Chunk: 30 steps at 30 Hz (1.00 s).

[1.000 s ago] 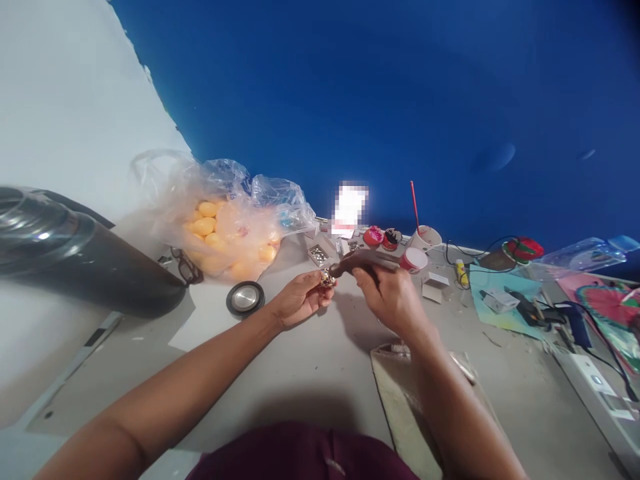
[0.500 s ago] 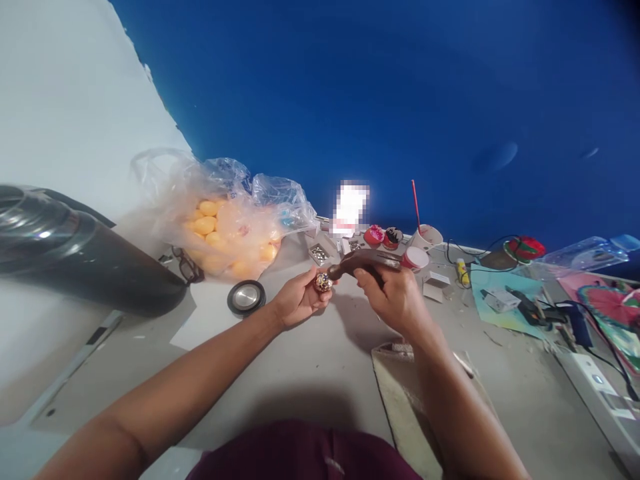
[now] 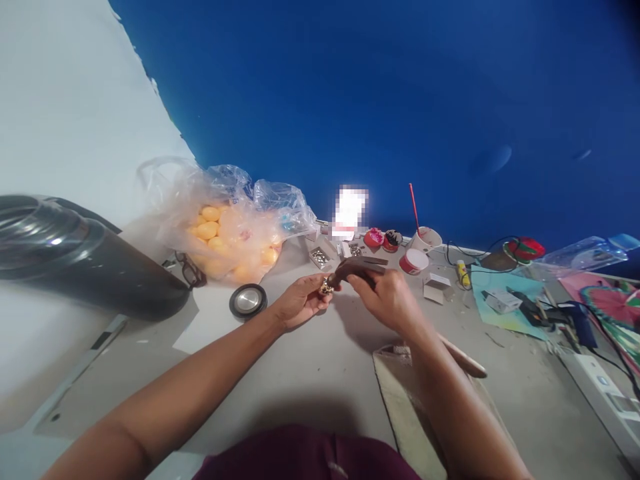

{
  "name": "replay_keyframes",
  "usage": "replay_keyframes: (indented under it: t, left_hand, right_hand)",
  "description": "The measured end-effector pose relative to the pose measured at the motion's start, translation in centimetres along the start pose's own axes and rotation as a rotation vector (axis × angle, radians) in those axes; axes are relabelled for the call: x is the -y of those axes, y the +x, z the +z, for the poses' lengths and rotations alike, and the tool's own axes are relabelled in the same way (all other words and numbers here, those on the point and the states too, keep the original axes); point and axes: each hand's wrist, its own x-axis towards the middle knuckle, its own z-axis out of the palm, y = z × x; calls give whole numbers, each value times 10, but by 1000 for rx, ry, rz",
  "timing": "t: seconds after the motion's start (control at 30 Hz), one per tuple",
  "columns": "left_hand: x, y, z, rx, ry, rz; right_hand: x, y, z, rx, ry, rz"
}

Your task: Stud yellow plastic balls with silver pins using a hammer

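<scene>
A small ball studded with metallic bits (image 3: pixel 327 287) is pinched between the fingers of my left hand (image 3: pixel 301 301), above the middle of the table. My right hand (image 3: pixel 386 298) is wrapped round a hammer (image 3: pixel 350 268) with a dark head; its wooden handle shows again beyond my right forearm. The hammer's face is against or very close to the top right of the ball. Behind my hands sits a small open box of shiny metal pieces (image 3: pixel 320 256), with a second one beside it.
Yellow egg-shaped things fill a clear plastic bag (image 3: pixel 235 233) at the left. A round black-rimmed lid (image 3: pixel 248 301), a large dark bottle (image 3: pixel 100 260) and glasses (image 3: pixel 190 270) are nearby. Cups (image 3: pixel 414 261), a folded cloth (image 3: pixel 400 380) and a power strip (image 3: pixel 595 387) are at the right.
The hammer head has tilted and shifted slightly left and down against the ball, my right hand moving with it. More of the handle's end now shows past my right forearm.
</scene>
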Motion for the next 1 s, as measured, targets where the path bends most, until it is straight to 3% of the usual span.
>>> replay_keyframes:
  t: [0.13, 0.27, 0.4, 0.57, 0.7, 0.83, 1.0]
  left_hand:
    - [0, -1, 0, 0, -60, -14]
    - [2, -1, -3, 1, -71, -8]
    - [-1, -1, -7, 10, -88, 3]
    - [-6, 0, -9, 17, -70, 32]
    - [-8, 2, -9, -42, -62, 70]
    - [-8, 3, -7, -98, -38, 97]
    - [-3, 0, -1, -232, 264, 282]
  right_hand:
    - [3, -1, 1, -70, 47, -36]
    - [-4, 0, 3, 19, 13, -13]
    - [-19, 2, -6, -6, 62, 29]
    - [-36, 7, -14, 174, 39, 63]
    - [-45, 12, 2, 360, -9, 34]
    - [-49, 13, 21, 443, -31, 32]
    - [-47, 11, 40, 494, -156, 70]
